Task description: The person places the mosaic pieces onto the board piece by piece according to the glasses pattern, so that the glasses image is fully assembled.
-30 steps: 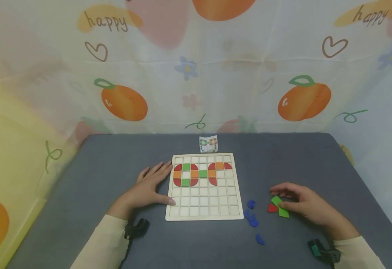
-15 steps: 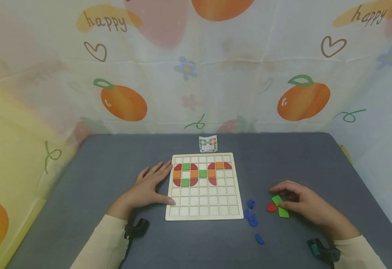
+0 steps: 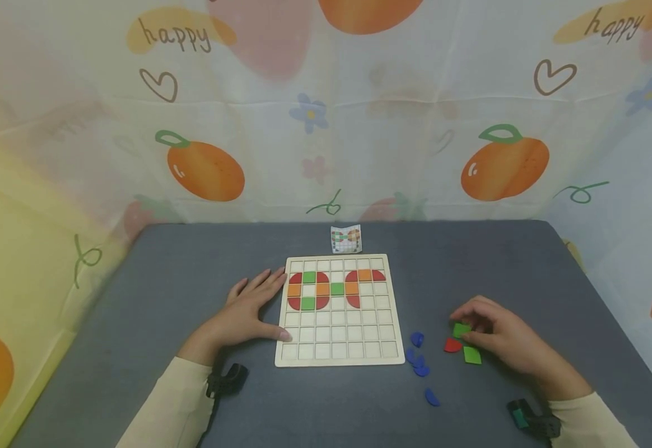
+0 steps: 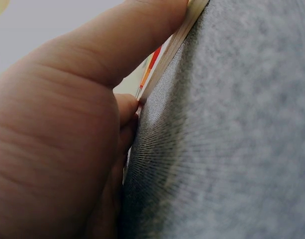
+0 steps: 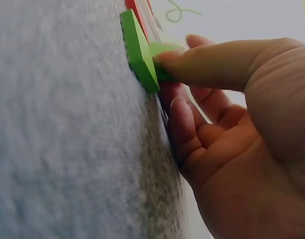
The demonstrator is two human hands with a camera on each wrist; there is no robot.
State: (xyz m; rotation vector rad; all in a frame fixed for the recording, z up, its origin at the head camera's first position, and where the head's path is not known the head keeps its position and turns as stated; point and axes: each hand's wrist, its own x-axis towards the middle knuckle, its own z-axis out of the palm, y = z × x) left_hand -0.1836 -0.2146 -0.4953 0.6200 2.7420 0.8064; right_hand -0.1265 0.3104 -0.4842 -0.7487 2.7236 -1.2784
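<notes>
My left hand (image 3: 244, 316) rests at the left edge of a pale wooden grid board (image 3: 339, 336), thumb on the rim and fingers stretched along the side. Red quarter-round, orange square and green square tiles fill some cells in its upper half. Right of the board, my right hand (image 3: 505, 336) pinches a green square tile (image 3: 461, 330) between thumb and fingers. A second green square tile (image 3: 473, 355) lies just below it, and a red quarter-round tile (image 3: 452, 345) is to its left. In the right wrist view, the thumb presses the held tile behind the nearer green tile (image 5: 139, 55).
Several blue pieces (image 3: 417, 339) lie scattered between the board and my right hand. A small printed pattern card (image 3: 346, 239) stands behind the board's far edge. The grey table (image 3: 203, 255) meets a fruit-patterned cloth at the back.
My right hand has shifted the upper green tile slightly up and away, so it no longer overlaps the lower green tile. My left hand has stayed on the board.
</notes>
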